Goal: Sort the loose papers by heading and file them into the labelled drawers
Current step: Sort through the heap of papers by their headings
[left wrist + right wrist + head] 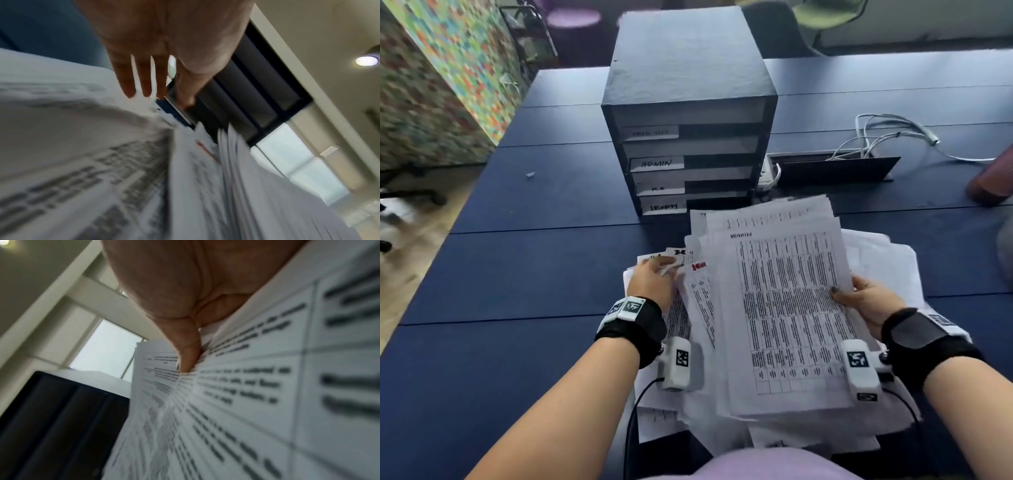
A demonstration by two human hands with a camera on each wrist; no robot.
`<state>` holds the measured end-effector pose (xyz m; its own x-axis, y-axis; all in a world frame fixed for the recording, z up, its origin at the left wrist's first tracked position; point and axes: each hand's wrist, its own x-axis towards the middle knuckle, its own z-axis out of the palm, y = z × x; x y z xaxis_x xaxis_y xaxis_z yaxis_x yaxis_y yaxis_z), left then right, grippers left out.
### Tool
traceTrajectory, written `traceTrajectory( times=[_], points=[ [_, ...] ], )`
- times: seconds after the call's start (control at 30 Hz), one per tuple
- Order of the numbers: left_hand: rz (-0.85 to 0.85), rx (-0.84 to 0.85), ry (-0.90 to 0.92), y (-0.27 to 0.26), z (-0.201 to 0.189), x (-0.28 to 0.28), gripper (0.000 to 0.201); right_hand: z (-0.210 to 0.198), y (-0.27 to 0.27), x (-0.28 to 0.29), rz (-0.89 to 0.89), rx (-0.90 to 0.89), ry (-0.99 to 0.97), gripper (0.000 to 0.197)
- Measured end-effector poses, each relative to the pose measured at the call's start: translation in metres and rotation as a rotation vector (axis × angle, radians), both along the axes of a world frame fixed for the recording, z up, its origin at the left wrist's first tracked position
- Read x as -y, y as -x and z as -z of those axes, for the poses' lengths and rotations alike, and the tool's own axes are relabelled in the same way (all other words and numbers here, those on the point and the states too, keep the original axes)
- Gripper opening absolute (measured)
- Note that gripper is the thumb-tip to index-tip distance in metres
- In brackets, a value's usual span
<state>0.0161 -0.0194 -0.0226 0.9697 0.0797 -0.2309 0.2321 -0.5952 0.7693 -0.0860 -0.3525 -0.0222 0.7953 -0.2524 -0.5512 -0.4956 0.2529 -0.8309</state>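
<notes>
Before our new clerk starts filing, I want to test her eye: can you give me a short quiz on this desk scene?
1. True or false: the top sheet in the right hand is headed ADMIN.
2. Multiple choice: the left hand rests on A) the drawer unit, B) the spread papers, C) the cables.
3. Fill in: counting from the top, the drawer labelled ADMIN is the ____ one.

Key: 1 true; 2 B; 3 second.
</notes>
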Motion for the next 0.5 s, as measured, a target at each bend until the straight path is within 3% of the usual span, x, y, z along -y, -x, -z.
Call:
traceTrajectory(
  times=[0.07, 0.13, 0.37, 0.5],
  points=[
    [-0.175, -0.069, -0.126, -0.004, 0.010, -0.017, 0.025, 0.019, 0.002, 0.007, 0.041, -0.060, 0.136, 0.040],
    [-0.302, -0.156, -0.138, -0.004, 0.014, -0.035, 0.027, 0.029, 0.005, 0.014, 0.049, -0.086, 0.203, 0.041],
    [-0.202, -0.258, 0.117, 0.007, 0.024, -0.033, 0.032, 0.024, 0.006, 0.007, 0.035, -0.070, 0.361, 0.033],
    [-0.348, -0.194, -0.124, 0.009, 0.020, -0.031, 0.034, 0.029, 0.007, 0.010, 0.011, -0.073, 0.387, 0.027]
  ],
)
